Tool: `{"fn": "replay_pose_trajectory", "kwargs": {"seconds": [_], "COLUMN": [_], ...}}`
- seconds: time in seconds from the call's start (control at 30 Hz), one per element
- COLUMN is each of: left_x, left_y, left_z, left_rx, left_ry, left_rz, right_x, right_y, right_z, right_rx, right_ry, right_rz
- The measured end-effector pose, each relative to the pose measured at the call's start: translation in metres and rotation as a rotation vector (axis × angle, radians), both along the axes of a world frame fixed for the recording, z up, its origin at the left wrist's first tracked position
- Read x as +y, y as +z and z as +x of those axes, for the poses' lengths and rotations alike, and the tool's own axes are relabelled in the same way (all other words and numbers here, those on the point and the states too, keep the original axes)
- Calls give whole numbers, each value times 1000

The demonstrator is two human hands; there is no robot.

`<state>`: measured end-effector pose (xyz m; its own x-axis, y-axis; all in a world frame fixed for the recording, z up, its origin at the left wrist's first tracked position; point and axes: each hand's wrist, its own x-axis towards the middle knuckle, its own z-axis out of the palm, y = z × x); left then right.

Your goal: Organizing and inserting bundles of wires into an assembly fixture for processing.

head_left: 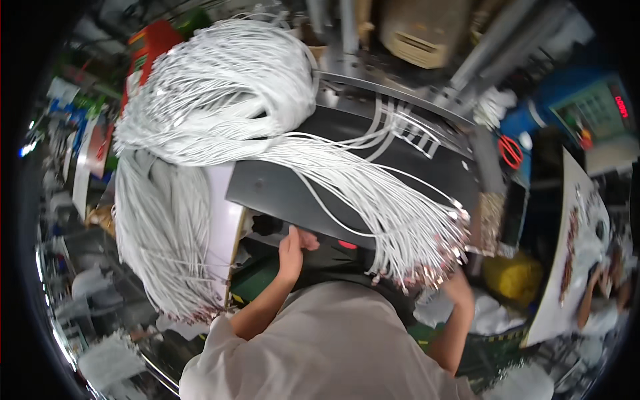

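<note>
A long bundle of white cables (353, 180) fans out across the black tabletop (267, 190) toward the right front. Its ends carry small coppery, shiny tips (440, 257). My right hand (457, 291) is beside these tips, low at the right; it is smeared by motion, and its fingers cannot be made out. At the table's front edge is my left hand (297, 245), thumb apart from the fingers, with nothing visible in it. A big coiled heap of the same cables (227, 80) lies at the back left. More cables (163, 227) hang down at the left over a pale board.
Metal slots (417, 133) with a few cables passing through sit at the table's back. Orange-handled scissors (510, 152) lie at the right, near a device with a lit display (593, 120). A yellow bag (512, 277) stands low at the right. Another person (603, 293) sits at the far right.
</note>
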<state>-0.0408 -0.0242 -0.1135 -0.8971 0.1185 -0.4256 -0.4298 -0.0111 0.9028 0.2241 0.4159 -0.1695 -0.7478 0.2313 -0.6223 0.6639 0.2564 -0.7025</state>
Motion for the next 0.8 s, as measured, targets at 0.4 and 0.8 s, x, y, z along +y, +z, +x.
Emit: {"fn": "replay_pose_trajectory", "kwargs": {"seconds": [0.4, 0.8], "left_x": [142, 102], "left_y": [140, 102], "left_z": [-72, -198], "left_rx": [1408, 1476], "left_ry": [-890, -841], "left_rz": [-466, -924], "right_x": [-63, 11], "right_y": [203, 104], "right_z": [-299, 42], "right_rx": [993, 719], "right_ry": [402, -793], "right_rz": [871, -400]}}
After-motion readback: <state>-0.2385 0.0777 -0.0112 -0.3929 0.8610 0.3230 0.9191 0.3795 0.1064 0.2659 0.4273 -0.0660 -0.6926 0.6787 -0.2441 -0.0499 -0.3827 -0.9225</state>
